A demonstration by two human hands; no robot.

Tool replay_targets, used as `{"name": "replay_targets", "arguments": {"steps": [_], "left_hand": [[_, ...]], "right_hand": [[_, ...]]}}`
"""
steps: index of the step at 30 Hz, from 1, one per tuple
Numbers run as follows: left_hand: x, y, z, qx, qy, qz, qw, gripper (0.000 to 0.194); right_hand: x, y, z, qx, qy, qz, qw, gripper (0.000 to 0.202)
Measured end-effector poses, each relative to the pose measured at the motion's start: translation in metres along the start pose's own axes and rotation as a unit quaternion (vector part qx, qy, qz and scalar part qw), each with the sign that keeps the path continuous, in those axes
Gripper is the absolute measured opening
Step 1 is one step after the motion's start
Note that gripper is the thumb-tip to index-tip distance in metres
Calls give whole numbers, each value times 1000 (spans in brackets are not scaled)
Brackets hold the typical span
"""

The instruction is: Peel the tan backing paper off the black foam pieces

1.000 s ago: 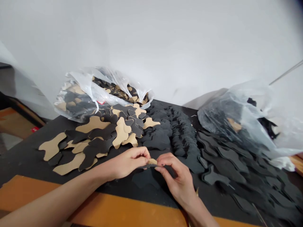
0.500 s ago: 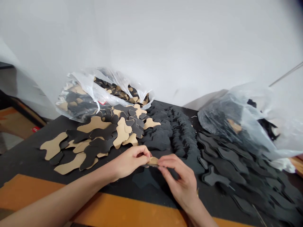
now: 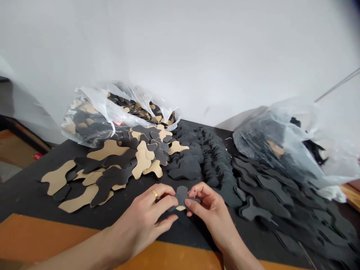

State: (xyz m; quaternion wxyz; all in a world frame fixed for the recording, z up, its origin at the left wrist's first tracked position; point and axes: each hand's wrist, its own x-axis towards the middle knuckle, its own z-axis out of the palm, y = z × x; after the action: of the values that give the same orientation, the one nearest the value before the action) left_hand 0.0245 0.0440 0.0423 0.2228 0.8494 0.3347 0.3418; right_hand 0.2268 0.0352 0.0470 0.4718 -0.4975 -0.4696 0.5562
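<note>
Between my hands is a small dark grey lobed foam piece, with a strip of tan showing at its near edge. My right hand pinches its right side between thumb and fingers. At its left side, my left hand, with a gold ring, has its fingertips against the edge and its thumb lower down. Part of the piece is hidden by the fingers. Loose tan and black lobed pieces lie scattered beyond my left hand. Straight ahead are overlapping rows of dark grey foam pieces.
An open clear plastic bag full of tan and black pieces lies at the back left. Another plastic bag sits at the back right, behind a heap of grey foam pieces. Orange-brown strips run along the black table's near edge.
The held piece has turned from mostly tan edge-on to its grey face showing. My left hand has shifted nearer and rolled, bringing its ring into view; the right hand still pinches.
</note>
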Motion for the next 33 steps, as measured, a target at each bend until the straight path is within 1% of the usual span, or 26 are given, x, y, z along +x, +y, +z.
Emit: {"name": "replay_targets", "arguments": {"steps": [3, 6, 8, 10, 12, 15, 17, 20, 22, 26, 29, 33], "left_hand": [[-5, -3, 3, 26, 11, 14, 999, 20], [-8, -4, 6, 40, 17, 16, 999, 18], [-11, -5, 7, 43, 14, 13, 999, 17], [-13, -6, 9, 47, 12, 9, 999, 15], [-14, -7, 11, 52, 8, 9, 999, 15], [-14, -9, 13, 66, 1, 13, 998, 15], [-13, -9, 13, 77, -1, 21, 997, 16], [-12, -10, 13, 96, -3, 37, 995, 18], [-11, -11, 13, 112, 1, 51, 992, 21], [-12, -12, 13, 141, 1, 62, 988, 31], [-12, -11, 11, 143, -7, 59, 988, 32], [-12, -10, 6, 124, -41, 50, 990, 35]], "right_hand": [[-2, 1, 2, -8, -21, 34, 999, 29], [-5, 4, 1, -64, -26, 32, 997, 21], [-8, 5, -2, -138, -35, 12, 990, 11], [-11, 7, -6, -227, -50, -19, 972, 5], [-15, 8, -10, -298, -74, -56, 950, 8], [-20, 10, -15, -355, -101, -111, 923, 14], [-22, 11, -15, -379, -96, -154, 908, 17], [-23, 15, -14, -407, -72, -239, 879, 22], [-24, 17, -13, -421, -60, -274, 863, 24], [-27, 20, -13, -431, -49, -294, 852, 25], [-29, 20, -13, -434, -39, -299, 849, 26], [-27, 21, -14, -441, -38, -304, 844, 26]]}}
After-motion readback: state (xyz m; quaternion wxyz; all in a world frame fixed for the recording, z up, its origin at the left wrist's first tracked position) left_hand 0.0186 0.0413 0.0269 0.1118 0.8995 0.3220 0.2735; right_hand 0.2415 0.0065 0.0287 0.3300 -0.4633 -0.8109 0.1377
